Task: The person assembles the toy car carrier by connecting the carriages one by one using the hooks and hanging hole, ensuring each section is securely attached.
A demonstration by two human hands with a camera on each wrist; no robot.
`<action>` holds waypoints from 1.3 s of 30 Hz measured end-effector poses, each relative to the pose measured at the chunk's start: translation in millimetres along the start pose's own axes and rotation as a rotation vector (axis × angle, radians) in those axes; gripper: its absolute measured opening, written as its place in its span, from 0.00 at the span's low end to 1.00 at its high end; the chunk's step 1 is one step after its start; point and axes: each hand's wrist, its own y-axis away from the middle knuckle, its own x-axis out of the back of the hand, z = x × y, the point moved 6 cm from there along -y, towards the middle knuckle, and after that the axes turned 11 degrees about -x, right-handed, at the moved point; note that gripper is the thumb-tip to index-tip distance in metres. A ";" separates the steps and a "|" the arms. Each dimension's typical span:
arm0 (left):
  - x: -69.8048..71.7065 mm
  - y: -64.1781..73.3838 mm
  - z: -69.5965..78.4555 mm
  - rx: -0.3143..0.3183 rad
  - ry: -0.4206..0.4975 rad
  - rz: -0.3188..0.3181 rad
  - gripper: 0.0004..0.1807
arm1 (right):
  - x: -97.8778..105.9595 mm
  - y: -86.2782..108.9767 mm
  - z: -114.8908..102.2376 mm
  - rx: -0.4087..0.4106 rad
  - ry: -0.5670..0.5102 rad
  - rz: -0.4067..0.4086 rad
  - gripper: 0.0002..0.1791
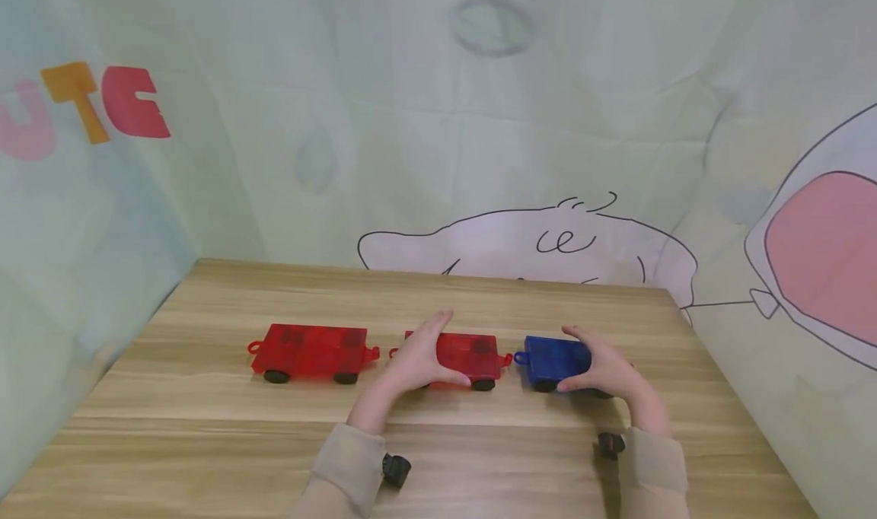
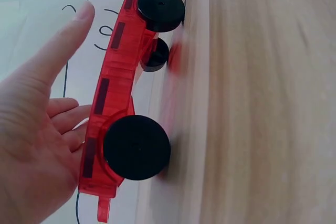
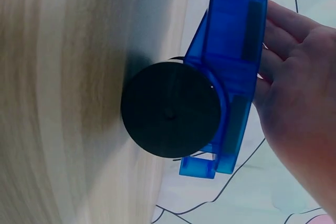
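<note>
Three flat toy train cars with black wheels stand in a row on the wooden table. My left hand [image 1: 419, 358] arches over the middle red car [image 1: 473, 354], thumb on the near side and fingers toward the far side. In the left wrist view the thumb [image 2: 68, 40] is straight and apart from that car. Over the blue car [image 1: 551, 359] at the right, my right hand [image 1: 610, 370] is spread likewise. Its fingers [image 3: 289, 30] pass behind the blue car in the right wrist view; contact cannot be told. Farther left stands a longer-looking red car [image 1: 311, 351], untouched.
The wooden table [image 1: 507, 466] ends at a patterned cloth backdrop [image 1: 411, 123]. Small black devices [image 1: 396, 469] sit at both wrists. Hooks and loops on the car ends face one another, with a visible gap between the two red cars.
</note>
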 end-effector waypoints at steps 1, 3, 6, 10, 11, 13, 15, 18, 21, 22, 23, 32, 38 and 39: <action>-0.4 0.3 -0.5 -0.001 -0.008 -0.003 0.60 | -1.0 -0.2 0.4 0.001 0.000 -0.003 0.58; -1.8 0.4 -1.5 0.008 -0.024 -0.010 0.58 | -2.4 -0.8 0.8 0.002 0.006 -0.013 0.58; -3.9 -0.2 -2.7 0.026 -0.036 -0.019 0.57 | -3.0 -2.3 1.6 0.007 0.016 -0.020 0.58; -6.0 -0.6 -5.3 0.041 -0.044 -0.030 0.54 | -4.4 -4.1 3.5 0.006 0.020 -0.024 0.58; -6.1 -0.8 -5.7 0.040 -0.048 -0.032 0.54 | -4.6 -4.6 3.3 0.013 0.019 -0.023 0.58; -6.3 -0.5 -6.4 0.039 -0.058 -0.038 0.53 | -5.4 -5.4 2.8 0.025 0.023 -0.021 0.57; -6.5 -0.5 -6.4 0.033 -0.070 -0.045 0.53 | -5.9 -5.8 2.1 0.036 0.023 -0.019 0.56; -7.2 -1.0 -6.3 0.034 -0.074 -0.054 0.53 | -5.9 -5.6 1.4 0.043 0.022 -0.013 0.55; -7.9 -1.7 -6.4 0.035 -0.069 -0.050 0.52 | -5.5 -5.3 1.4 0.046 0.013 -0.010 0.54; -8.1 -1.9 -6.6 0.041 -0.063 -0.045 0.52 | -5.4 -5.2 1.4 0.048 0.012 -0.009 0.54; -8.1 -2.1 -6.8 0.042 -0.062 -0.041 0.52 | -5.3 -5.1 1.6 0.049 0.009 -0.010 0.53; -6.7 -2.7 -6.9 0.044 -0.068 -0.035 0.50 | -4.8 -5.1 0.6 0.059 0.004 -0.008 0.51; -6.2 -2.8 -6.8 0.039 -0.073 -0.041 0.51 | -5.6 -6.1 1.2 0.059 0.003 -0.003 0.50; -6.1 -2.7 -6.9 0.038 -0.073 -0.041 0.50 | -6.0 -6.4 1.5 0.054 0.001 -0.004 0.50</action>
